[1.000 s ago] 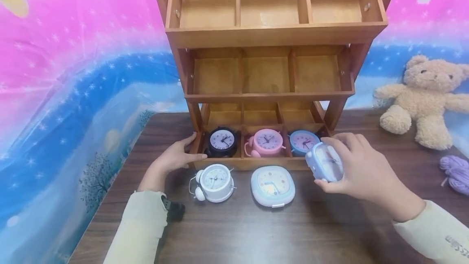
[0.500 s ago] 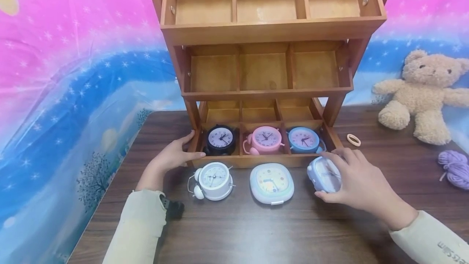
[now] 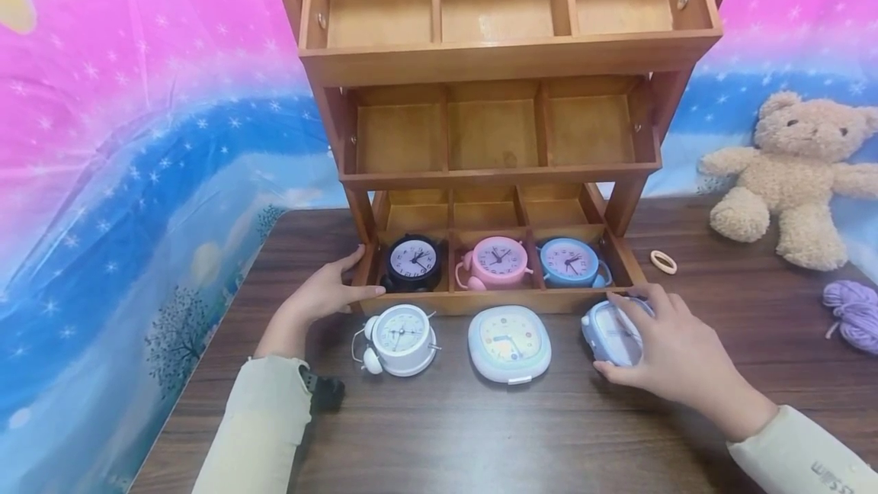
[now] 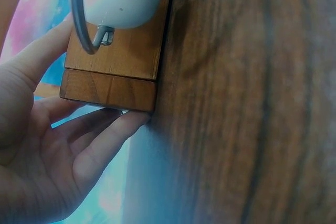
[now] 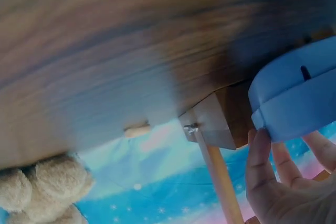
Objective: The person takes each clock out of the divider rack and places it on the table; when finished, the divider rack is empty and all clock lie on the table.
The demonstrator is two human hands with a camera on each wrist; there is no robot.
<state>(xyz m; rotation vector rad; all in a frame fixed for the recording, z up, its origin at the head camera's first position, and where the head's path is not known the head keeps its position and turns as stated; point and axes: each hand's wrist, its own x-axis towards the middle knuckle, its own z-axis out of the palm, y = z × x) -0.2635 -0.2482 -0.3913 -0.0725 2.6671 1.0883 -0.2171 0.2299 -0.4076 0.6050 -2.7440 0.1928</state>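
Six clocks total, one wooden rack (image 3: 511, 63) with three tiers, three compartments per tier facing front. Three clocks in the rack's bottom tier, one per compartment: black clock (image 3: 414, 260) left, pink clock (image 3: 499, 261) middle, blue clock (image 3: 568, 262) right. Three more in a row in front of the rack, across the table (image 3: 494, 433): one white clock (image 3: 402, 339) before the left compartment, face up, two bells toward the rack's left end; one rounded-square clock (image 3: 510, 344) before the middle compartment, face up; one pale blue-lilac clock (image 3: 613, 334) just in front of the rack's right end, in hand. Cannot tell whether touching the table or slightly off it. Two hands in view. Right hand (image 3: 675, 349) at the rack's front right corner, pinching the pale blue-lilac clock between thumb and fingers. Left hand (image 3: 322, 296) at the rack's bottom left corner, fingers spread along the side, thumb apart at the front edge, touching wood. One black strap (image 3: 328, 393) on the left wrist, forward-left of the rack. Right of the rack: one small pale ring (image 3: 653, 257) nearest, one teddy bear (image 3: 799, 174) farther out, one purple yarn bundle (image 3: 853, 316) farther right and forward. Behind the rack, printed cloth (image 3: 171, 59), pink, blue and white.
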